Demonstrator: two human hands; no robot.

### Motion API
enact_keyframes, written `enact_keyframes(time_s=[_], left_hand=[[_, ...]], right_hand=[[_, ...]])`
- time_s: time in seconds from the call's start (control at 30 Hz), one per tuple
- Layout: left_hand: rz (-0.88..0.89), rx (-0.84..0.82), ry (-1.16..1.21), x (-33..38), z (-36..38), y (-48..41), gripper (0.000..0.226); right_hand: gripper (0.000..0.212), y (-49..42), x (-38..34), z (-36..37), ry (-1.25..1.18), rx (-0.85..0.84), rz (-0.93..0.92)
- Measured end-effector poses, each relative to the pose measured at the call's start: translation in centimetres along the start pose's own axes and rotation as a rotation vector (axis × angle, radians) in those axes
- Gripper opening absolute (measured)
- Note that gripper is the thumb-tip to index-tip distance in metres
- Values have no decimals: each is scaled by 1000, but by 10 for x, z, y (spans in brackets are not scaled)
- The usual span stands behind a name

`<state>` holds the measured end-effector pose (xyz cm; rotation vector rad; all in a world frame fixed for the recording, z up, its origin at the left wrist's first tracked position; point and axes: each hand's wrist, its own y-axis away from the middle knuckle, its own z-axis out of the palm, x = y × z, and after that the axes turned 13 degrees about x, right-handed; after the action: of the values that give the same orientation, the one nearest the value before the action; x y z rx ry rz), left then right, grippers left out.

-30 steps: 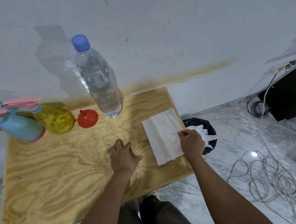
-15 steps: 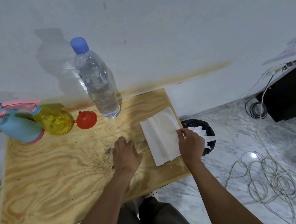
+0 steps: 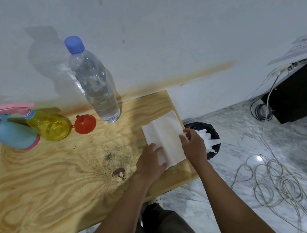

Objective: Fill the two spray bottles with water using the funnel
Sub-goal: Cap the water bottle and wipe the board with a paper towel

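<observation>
At lower centre of the frame, both hands rest on a white paper towel (image 3: 164, 139) at the bench's (image 3: 45, 187) right edge: left hand (image 3: 151, 164) flat, fingers spread; right hand (image 3: 194, 146) pinching its edge. Far left stand the blue spray bottle (image 3: 10, 133) and yellow spray bottle (image 3: 49, 126), then the red funnel (image 3: 85, 124) and capped water bottle (image 3: 96, 85).

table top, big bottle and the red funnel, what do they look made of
Table top: unfinished plywood, by its swirling grain and dark knot. Water bottle: thin clear plastic, ribbed, see-through, with a blue cap. Red funnel: probably moulded plastic, smooth with a slight sheen.
</observation>
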<state>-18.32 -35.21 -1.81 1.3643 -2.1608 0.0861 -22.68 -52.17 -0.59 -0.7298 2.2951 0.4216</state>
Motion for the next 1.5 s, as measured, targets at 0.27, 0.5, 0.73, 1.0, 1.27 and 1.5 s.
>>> enact_keyframes(time_s=[0.27, 0.5, 0.73, 1.0, 1.27, 1.5], left_hand=[[-23, 39, -43, 5, 6, 2, 73], [-18, 87, -114, 9, 12, 0, 75], [-9, 218, -145, 17, 15, -3, 74], [-99, 306, 74, 30, 12, -13, 45], [-254, 289, 132, 40, 7, -24, 26], [-349, 290, 514, 36, -4, -20, 20]], right_hand=[[26, 0, -7, -16, -41, 140, -37], [23, -8, -11, -26, -63, 115, -66], [25, -8, 3, -21, 37, 43, 16], [29, -6, 12, -13, 36, -33, 70], [28, 1, 16, -9, 8, -5, 93], [25, -1, 22, -8, 54, 77, 96]])
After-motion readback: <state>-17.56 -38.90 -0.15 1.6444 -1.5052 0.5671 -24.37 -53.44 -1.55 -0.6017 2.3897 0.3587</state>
